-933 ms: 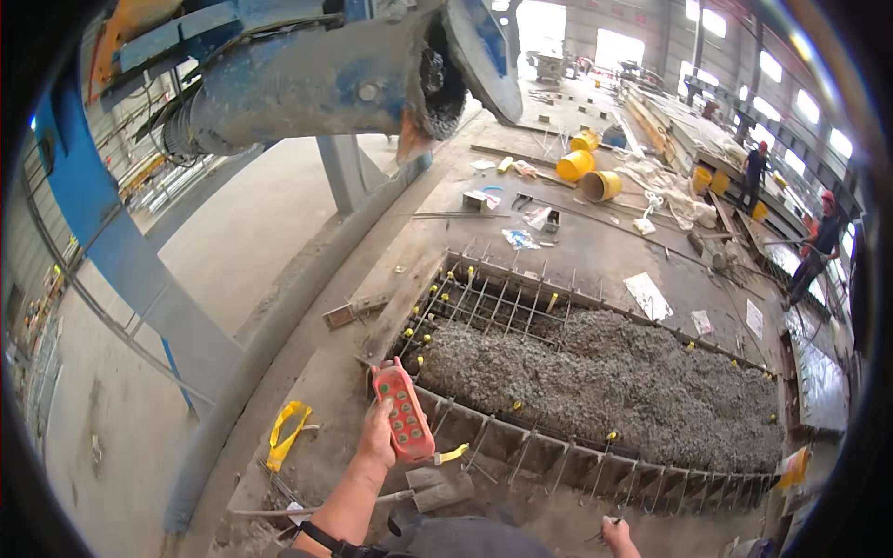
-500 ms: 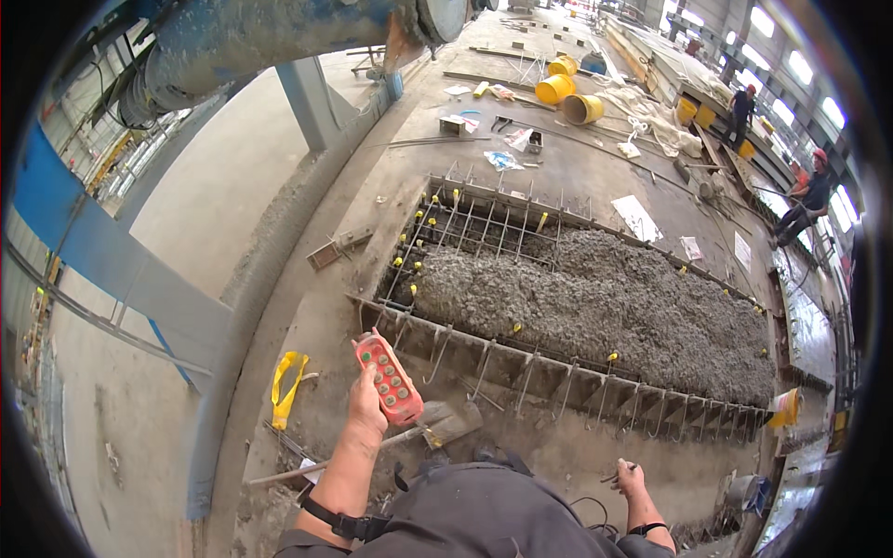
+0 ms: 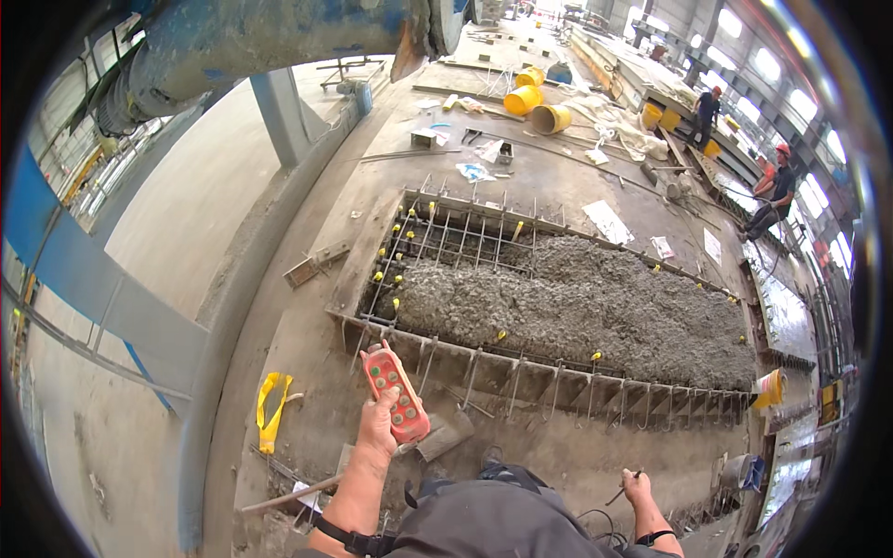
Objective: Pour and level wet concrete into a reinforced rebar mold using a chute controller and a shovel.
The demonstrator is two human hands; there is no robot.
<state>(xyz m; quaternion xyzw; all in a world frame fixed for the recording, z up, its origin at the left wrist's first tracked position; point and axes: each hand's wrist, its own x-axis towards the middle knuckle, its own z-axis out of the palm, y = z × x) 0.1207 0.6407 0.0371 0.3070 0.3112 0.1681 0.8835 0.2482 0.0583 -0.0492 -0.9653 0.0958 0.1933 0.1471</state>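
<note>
My left hand [image 3: 377, 424] is wrapped round a red handheld remote control [image 3: 398, 395] with round buttons, its thumb lying on the button face. Low on the right, my right hand [image 3: 636, 485] is closed on a thin dark rod [image 3: 616, 498], whose kind I cannot make out. Beyond both hands lies a steel formwork [image 3: 549, 365] with bent bars along its near side. Wet grey concrete [image 3: 577, 302] fills most of it. At the far left end, a bare rebar grid [image 3: 465, 237] with yellow caps shows.
A shovel [image 3: 446, 437] and a yellow strap [image 3: 271, 414] lie near my left arm. Overhead at upper left is a large blue machine [image 3: 270, 42] on blue frame legs. Yellow buckets [image 3: 551, 119] stand farther back. Two people in red helmets, one holding a hose, work at right [image 3: 779, 191].
The whole view has shifted, so the formwork sits further left and slightly higher. My left thumb has moved lower over the remote control's buttons. A foot now shows ahead of my body.
</note>
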